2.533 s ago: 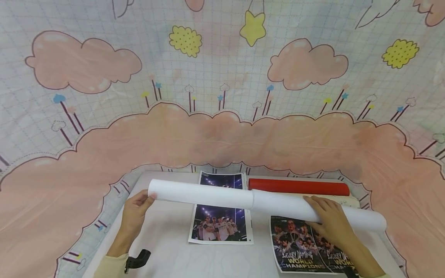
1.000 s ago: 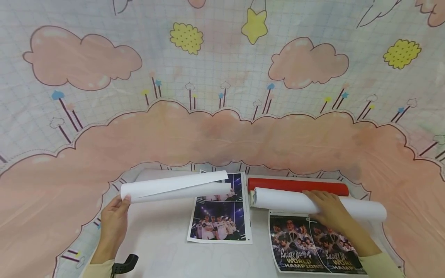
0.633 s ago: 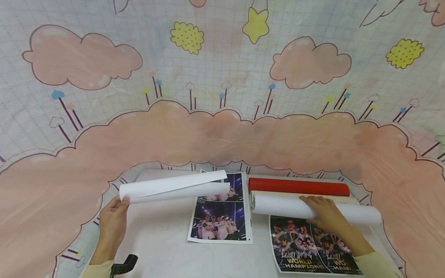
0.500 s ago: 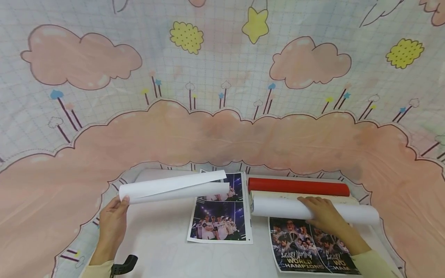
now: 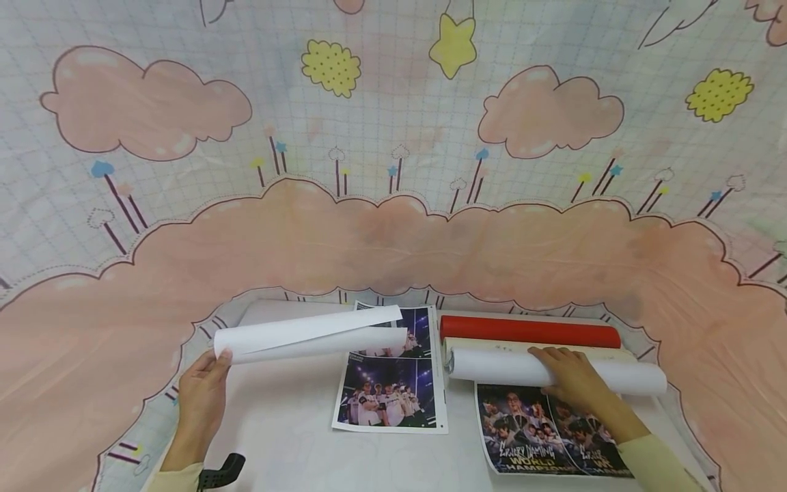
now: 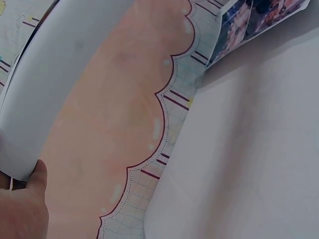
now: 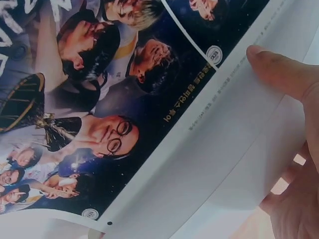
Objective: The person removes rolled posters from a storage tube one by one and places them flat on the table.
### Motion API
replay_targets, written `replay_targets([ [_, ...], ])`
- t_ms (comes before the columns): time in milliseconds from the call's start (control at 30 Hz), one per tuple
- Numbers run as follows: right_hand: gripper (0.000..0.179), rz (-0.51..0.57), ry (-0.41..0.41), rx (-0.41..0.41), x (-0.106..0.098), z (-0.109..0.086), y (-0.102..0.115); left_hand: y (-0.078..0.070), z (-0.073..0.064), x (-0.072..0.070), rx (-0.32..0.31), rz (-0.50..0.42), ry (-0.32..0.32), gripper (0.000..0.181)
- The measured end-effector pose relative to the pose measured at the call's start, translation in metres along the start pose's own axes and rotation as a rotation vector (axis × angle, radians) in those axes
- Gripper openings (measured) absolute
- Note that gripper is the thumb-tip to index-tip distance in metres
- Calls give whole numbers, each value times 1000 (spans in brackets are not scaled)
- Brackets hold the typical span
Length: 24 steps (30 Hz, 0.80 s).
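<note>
My left hand (image 5: 199, 400) pinches the left end of a loosely rolled white paper sheet (image 5: 295, 337), raised over the table with its far end spreading apart. Thumb and fingertips close on that end in the left wrist view, where the curved sheet (image 6: 60, 74) runs up and away. On the right, my right hand (image 5: 574, 379) holds a thicker white paper roll (image 5: 492, 369) from above. In the right wrist view the thumb (image 7: 274, 67) lies along the near side, with the other fingers on the far side. The roll overlaps the top of a dark "World Champions" poster (image 5: 529, 427).
A red roll (image 5: 529, 331) lies at the back right, with a cream roll (image 5: 467, 344) between it and the white one. A sheet of group photos (image 5: 389, 396) lies mid-table, partly under the raised paper. Patterned cloth (image 5: 393, 239) surrounds the white table (image 5: 289, 437).
The left paper roll has drawn away leftward from the right one, which it met end to end earlier. Over the last second my right hand has brought its roll slightly nearer and left.
</note>
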State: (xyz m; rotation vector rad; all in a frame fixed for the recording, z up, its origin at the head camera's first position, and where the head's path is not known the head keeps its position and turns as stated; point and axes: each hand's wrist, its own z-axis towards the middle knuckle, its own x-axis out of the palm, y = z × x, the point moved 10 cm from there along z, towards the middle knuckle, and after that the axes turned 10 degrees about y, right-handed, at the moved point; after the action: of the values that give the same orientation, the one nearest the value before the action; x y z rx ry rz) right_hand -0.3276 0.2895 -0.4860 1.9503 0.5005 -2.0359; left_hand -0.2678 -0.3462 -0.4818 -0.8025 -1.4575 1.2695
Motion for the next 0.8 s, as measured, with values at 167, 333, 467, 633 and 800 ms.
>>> replay_targets([
  [167,83,-7,-32,1,0,6,-6,1,0,2,16,-34,3,34],
  [333,82,-6,7,3,5,10,-9,3,1,5,13,-49,-2,29],
  [467,83,-10,9,-17,6,13,-7,3,1,5,7,-18,-2,35],
  [633,84,-23,-11,-31,7,16,-6,5,1,7,0,17,12,42],
  [800,82,-22,-23,-49,13,19,-6,9,1,7,-27,51,6,46],
])
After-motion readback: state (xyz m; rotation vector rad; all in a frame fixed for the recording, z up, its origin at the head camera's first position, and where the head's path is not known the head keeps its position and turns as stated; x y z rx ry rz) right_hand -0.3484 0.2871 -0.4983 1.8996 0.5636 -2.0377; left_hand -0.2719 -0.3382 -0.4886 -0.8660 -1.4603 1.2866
